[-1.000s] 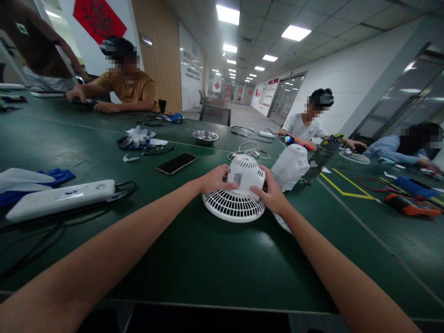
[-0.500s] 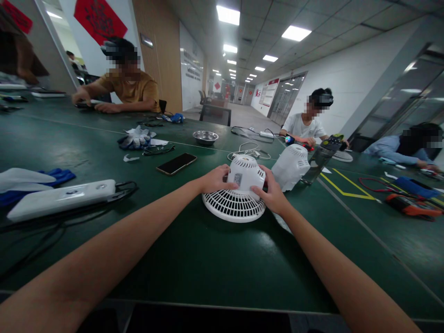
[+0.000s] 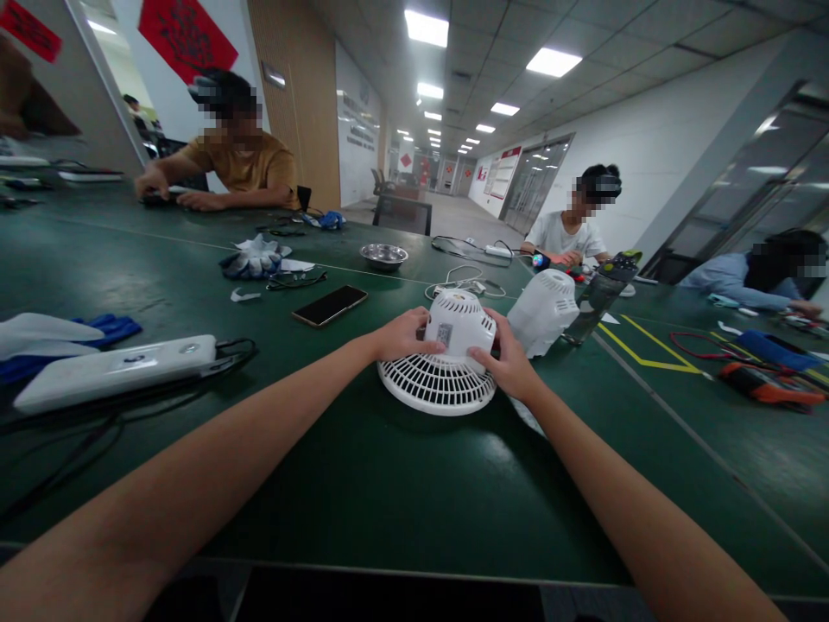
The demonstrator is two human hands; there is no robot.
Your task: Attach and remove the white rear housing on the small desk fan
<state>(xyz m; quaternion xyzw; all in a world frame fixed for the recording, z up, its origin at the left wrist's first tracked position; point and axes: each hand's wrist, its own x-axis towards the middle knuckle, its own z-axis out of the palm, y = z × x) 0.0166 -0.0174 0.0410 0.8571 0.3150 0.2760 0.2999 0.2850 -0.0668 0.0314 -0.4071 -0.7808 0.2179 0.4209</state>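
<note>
A white fan head [image 3: 461, 333] rests grille-down on the green table, its rounded motor housing facing up with a small printed label. My left hand [image 3: 409, 335] grips the housing from the left, thumb across its front. From the right, my right hand [image 3: 506, 352] closes on the same housing, its thumb near the base above the slotted grille [image 3: 437, 387]. The far fingers of both hands are partly hidden behind the housing. Just behind my right hand stands another white plastic housing [image 3: 542, 311] with vent slots, apart from the fan head.
A phone [image 3: 330, 306], a metal bowl [image 3: 383, 257] and a white cable [image 3: 463, 283] lie beyond my hands. At left are a white power strip [image 3: 123, 371] and gloves [image 3: 65, 341]. A bottle [image 3: 599, 298] stands right; an orange meter [image 3: 770, 384] lies farther right. Co-workers sit across the table.
My hands and the fan head stay in place. Across the table at right, a co-worker's white round grille has shifted mostly out of sight; a person at far left has moved slightly.
</note>
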